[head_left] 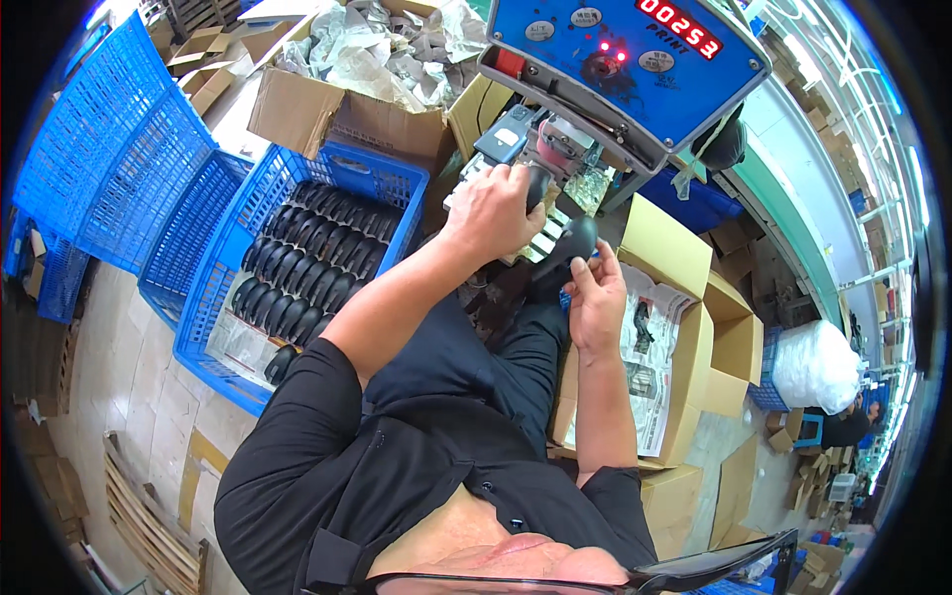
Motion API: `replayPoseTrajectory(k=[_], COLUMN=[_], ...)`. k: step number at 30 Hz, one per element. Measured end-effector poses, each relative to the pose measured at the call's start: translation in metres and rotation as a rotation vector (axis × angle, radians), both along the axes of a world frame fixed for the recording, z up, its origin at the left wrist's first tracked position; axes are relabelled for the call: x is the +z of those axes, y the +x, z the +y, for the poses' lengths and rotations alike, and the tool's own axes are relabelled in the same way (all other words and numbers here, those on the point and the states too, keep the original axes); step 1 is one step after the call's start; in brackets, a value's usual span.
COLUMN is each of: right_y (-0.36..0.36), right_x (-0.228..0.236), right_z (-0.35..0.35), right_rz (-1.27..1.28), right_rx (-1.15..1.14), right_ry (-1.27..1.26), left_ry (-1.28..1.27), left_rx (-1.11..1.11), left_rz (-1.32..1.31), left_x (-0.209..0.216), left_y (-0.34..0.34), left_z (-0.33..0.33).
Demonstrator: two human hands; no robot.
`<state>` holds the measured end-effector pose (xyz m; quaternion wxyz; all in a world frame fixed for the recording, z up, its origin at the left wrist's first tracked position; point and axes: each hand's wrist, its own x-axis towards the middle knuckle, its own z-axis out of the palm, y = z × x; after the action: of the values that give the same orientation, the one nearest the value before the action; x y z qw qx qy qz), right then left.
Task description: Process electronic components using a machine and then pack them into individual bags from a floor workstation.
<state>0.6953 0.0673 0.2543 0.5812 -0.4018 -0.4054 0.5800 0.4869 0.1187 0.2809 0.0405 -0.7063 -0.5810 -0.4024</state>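
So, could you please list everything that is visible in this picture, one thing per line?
machine: one, blue panel with round buttons and a red lit display, top centre
crate: one, blue, at the left, holds rows of black parts on newspaper
empty crates: several, blue, stacked at the far left
paper box: one, brown cardboard, top, full of crumpled grey paper
newspaper box: one, brown cardboard, at the right, lined with newspaper
white bag: one, far right
black part: one, dark, under the machine, at the right hand's fingertips
left hand: one, closed on a black handle under the machine
right hand: one, fingers on the black part
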Motion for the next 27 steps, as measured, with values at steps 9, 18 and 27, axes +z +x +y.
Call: replayPoseTrajectory(k=[9,18,27], right_y=[-0.053,0.006,0.355], right_x=[0.005,-0.038,-0.194], right_z=[0.066,0.061,0.081], right_rz=[-0.253,-0.523,-1.777], right_rx=[0.036,-0.163,-0.368], right_ry=[0.081,0.228,-0.367], left_ry=[0.022,-0.388,-0.999], left_rx=[0.101,0.346,0.838], left_rz=[-0.193,-0.3,0.041], left_x=[-0.009,-0.089,-0.171], left_y=[-0.057,-0.181,-0.345], left_z=[-0.047,-0.128,-0.274])
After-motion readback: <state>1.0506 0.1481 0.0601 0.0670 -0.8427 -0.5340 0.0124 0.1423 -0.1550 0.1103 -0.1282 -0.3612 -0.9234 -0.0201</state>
